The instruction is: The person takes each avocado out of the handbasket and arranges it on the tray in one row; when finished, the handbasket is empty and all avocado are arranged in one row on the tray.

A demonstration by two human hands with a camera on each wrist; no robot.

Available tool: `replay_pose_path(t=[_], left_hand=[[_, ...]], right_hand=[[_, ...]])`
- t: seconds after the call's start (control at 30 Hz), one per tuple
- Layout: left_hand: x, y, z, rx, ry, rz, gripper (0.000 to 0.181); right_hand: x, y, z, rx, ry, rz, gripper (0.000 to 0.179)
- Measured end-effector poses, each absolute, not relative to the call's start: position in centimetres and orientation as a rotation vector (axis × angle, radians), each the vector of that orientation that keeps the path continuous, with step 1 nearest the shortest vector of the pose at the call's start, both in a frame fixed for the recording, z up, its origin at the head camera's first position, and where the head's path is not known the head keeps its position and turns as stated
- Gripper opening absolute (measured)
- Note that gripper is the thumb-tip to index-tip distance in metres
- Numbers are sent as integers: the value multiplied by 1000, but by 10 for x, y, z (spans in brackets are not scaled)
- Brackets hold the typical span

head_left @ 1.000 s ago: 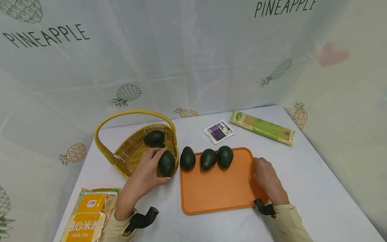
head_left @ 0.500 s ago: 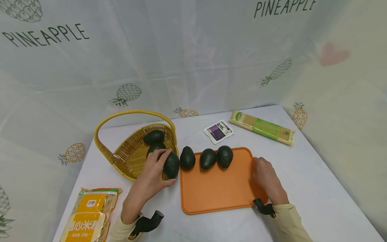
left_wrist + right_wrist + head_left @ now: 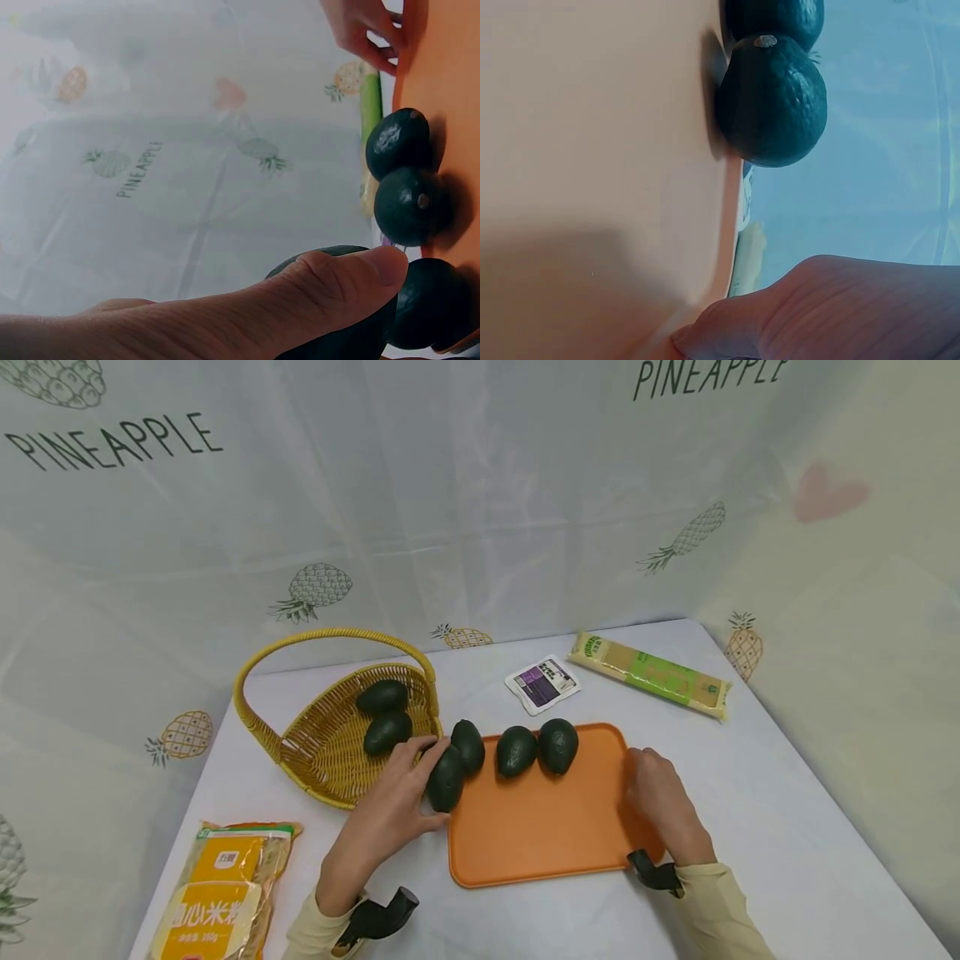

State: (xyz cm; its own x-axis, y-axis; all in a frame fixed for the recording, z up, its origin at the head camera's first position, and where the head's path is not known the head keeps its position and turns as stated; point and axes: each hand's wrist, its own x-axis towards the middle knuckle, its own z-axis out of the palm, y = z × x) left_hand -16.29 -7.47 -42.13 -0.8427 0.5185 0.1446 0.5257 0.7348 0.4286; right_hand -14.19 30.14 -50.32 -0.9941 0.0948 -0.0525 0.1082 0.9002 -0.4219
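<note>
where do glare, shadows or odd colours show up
Left wrist view: white glare on one dark green, rounded avocado, shadows on the flat, orange rectangular tray; right wrist view: bluish cast over the pale, pineapple-printed fabric backdrop, tray washed peach; head view: fairly even light.

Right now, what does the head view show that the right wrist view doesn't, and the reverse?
Only the head view shows the yellow basket, the left hand with the gripped avocado, and the yellow bag.
Only the right wrist view clearly shows the pale stem scar on the end avocado.
Both show the right hand, the orange tray, and the neighbouring avocado.
</note>
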Motion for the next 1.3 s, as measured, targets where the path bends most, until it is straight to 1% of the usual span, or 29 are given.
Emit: replay_pose_path(t=[0.37, 0.63, 0.83, 1.13, 1.3], left_hand=[[-162, -73, -422, -893, -2907, -672, 99], [-161, -69, -430, -972, -2852, -644, 98], [-157, -66, -436, -989, -2813, -573, 99], [-155, -60, -436, -1002, -2865, -655, 95], [-154, -59, -438, -1035, -2874, -655, 95]], right_hand=[[-143, 301, -501, 146, 3044, -658, 28], [-143, 302, -498, 163, 3025, -658, 30], [-140, 301, -501, 150, 3033, -649, 27], [-140, 301, -504, 98, 3077, -633, 20], [-141, 301, -504, 109, 3058, -631, 24]])
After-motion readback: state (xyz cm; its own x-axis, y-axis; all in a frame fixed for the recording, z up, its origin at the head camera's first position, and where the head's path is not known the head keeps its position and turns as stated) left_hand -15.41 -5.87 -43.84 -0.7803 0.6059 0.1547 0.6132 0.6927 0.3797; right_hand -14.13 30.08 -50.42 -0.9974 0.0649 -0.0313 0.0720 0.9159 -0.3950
